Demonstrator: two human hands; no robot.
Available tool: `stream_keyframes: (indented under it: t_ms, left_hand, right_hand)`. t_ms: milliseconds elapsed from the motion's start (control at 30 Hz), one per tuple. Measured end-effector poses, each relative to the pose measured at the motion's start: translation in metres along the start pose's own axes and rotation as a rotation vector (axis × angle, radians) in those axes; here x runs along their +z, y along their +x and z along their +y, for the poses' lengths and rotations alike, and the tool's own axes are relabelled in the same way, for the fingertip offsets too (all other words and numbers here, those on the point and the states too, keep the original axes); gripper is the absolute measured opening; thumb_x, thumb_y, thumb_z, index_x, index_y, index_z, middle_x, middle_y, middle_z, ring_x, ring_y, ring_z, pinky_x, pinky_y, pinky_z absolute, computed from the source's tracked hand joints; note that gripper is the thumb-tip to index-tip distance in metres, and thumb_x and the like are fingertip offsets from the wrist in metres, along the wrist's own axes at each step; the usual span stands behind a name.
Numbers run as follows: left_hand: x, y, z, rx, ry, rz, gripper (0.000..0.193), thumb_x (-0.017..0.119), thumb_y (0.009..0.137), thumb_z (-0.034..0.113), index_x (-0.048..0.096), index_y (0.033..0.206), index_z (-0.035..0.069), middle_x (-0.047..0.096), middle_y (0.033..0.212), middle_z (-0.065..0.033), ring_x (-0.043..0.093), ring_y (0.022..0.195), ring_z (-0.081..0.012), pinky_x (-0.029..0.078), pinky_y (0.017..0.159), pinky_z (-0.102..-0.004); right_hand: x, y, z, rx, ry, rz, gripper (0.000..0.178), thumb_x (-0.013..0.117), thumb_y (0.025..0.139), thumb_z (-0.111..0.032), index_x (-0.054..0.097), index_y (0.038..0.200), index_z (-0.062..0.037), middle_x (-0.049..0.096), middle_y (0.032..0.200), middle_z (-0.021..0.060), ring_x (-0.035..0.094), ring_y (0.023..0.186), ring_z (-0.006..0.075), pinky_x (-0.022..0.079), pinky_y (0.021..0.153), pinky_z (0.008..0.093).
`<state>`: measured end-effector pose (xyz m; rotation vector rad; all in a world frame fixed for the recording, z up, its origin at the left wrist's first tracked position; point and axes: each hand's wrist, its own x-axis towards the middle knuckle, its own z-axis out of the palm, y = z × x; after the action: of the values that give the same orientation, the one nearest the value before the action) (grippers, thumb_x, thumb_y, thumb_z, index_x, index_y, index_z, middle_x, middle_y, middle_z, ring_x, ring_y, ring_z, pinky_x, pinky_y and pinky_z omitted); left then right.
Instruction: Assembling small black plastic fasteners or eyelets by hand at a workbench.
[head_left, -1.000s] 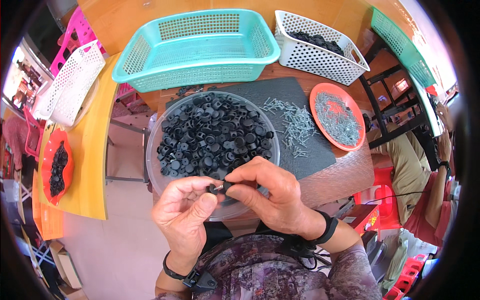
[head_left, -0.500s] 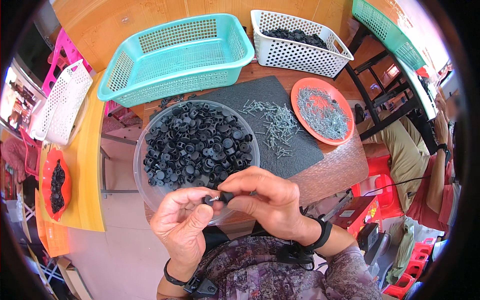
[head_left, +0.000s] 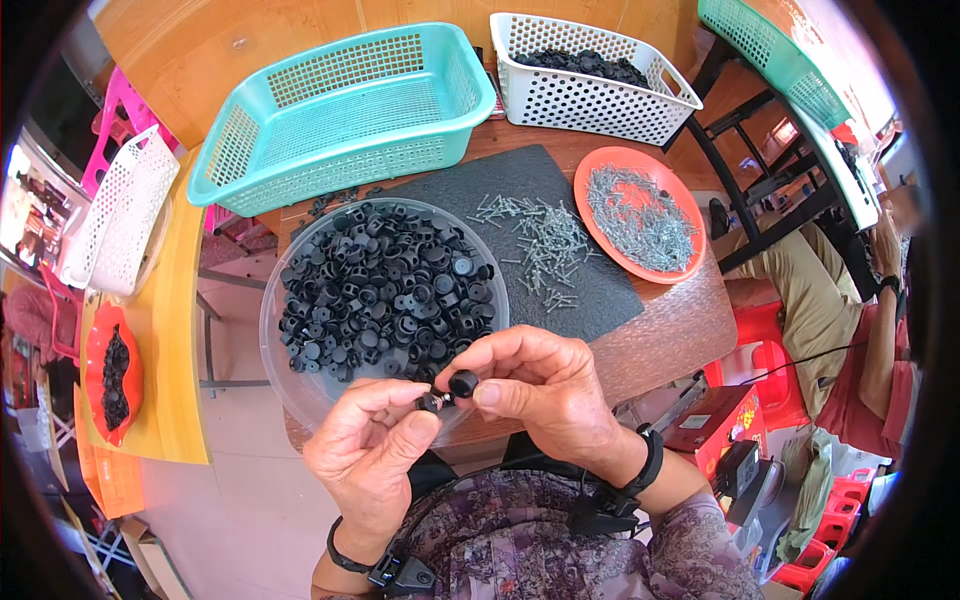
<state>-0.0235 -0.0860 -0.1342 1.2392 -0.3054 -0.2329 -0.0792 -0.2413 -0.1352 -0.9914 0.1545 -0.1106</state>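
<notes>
My left hand (head_left: 362, 448) pinches a small black plastic part (head_left: 427, 403) between thumb and fingertips. A larger black plastic cap (head_left: 463, 383), its round face turned up, is gripped in my right hand (head_left: 548, 400). Between the two pieces a short bit of shiny metal shows, like a screw; whether it joins both I cannot tell. Both hands are over the near rim of a clear round tub (head_left: 284, 378), heaped with small black plastic parts (head_left: 385, 280). Beyond the right hand, loose silver screws (head_left: 548, 250) lie on a dark mat (head_left: 435, 187).
An orange plate (head_left: 694, 222) of screws sits at the table's right. Behind stand a turquoise basket (head_left: 340, 165) and a white basket (head_left: 590, 108) holding black parts. A red dish (head_left: 97, 370) of black parts is at left. Another person (head_left: 850, 330) sits at right.
My right hand has tilted the black cap so its round face shows, and the fingers have shifted slightly. Less of the screw is visible between the parts. The whole view has shifted a little.
</notes>
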Motion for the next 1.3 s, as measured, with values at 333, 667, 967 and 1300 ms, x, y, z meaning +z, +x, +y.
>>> stream_keyframes:
  t_ms: [333,667,967,1300]
  left_hand:
    - [0.0,-0.001,-0.005,-0.046,0.007,-0.012,0.024,0.072,0.075,0.001,0.059,0.093,-0.005,0.062,0.086,-0.0102,0.063,0.075,-0.0148,0.055,0.066,-0.0239]
    - [0.001,-0.003,-0.004,-0.059,0.042,-0.085,0.022,0.071,0.076,-0.003,0.063,0.097,-0.004,0.059,0.091,-0.0059,0.057,0.08,-0.0102,0.048,0.073,-0.0217]
    - [0.003,-0.004,-0.004,-0.003,0.137,-0.074,0.023,0.072,0.073,-0.005,0.063,0.094,-0.004,0.061,0.09,-0.0082,0.058,0.081,-0.0112,0.048,0.072,-0.0219]
    - [0.003,-0.003,-0.003,0.061,0.245,-0.041,0.02,0.075,0.073,-0.001,0.064,0.089,-0.002,0.062,0.084,-0.0074,0.058,0.07,-0.0101,0.048,0.062,-0.0213]
  right_hand:
    - [-0.003,-0.003,0.007,-0.085,-0.026,0.042,0.021,0.061,0.083,0.005,0.059,0.103,0.0024,0.064,0.105,0.0194,0.062,0.094,0.0175,0.051,0.083,0.0288]
    - [-0.004,-0.004,0.016,-0.097,0.077,0.036,0.024,0.06,0.081,0.009,0.061,0.104,0.0021,0.064,0.106,0.0122,0.06,0.094,0.0132,0.05,0.083,0.0265]
    - [-0.001,-0.006,0.016,-0.036,0.178,0.081,0.021,0.061,0.08,0.008,0.061,0.101,0.0022,0.064,0.105,0.0155,0.061,0.093,0.015,0.051,0.079,0.0265]
    - [0.0,-0.005,0.02,-0.089,0.151,0.074,0.023,0.059,0.08,0.011,0.06,0.102,0.0035,0.063,0.106,0.018,0.061,0.097,0.0199,0.051,0.087,0.0325]
